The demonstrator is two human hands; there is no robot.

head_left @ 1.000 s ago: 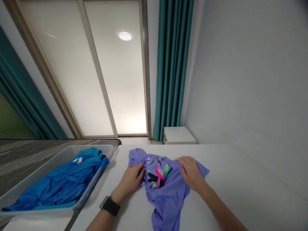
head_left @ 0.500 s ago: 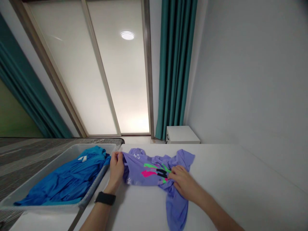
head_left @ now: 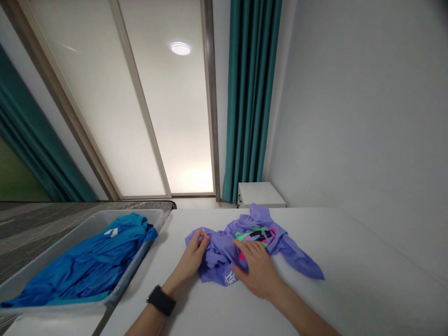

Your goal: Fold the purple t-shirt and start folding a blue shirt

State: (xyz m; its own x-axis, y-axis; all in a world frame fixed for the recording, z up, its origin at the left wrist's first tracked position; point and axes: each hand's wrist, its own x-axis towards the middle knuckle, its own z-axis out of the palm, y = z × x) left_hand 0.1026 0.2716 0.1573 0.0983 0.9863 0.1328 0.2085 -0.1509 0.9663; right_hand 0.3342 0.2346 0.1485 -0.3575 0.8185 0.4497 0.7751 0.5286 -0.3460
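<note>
A purple shirt (head_left: 224, 249) with a green, pink and black print lies crumpled on the white table (head_left: 301, 308). One sleeve stretches out to the right and part of the cloth is bunched in the middle. My left hand (head_left: 194, 252), with a black watch on its wrist, pinches the shirt's left end. My right hand (head_left: 259, 270) rests on the shirt beside the print, its fingers stretched out and the thumb apart; its palm side is hidden.
To the left stands a translucent plastic bin (head_left: 133, 275) holding blue clothing (head_left: 94, 261). A small white cabinet (head_left: 261, 193) is beyond the table's far edge, near a green curtain (head_left: 252, 102). A grey wall (head_left: 367, 116) runs along the right.
The shirt has turned and bunched up, its sleeve now pointing right instead of toward me. My left hand has moved right, away from the bin; my right hand has opened out on the cloth.
</note>
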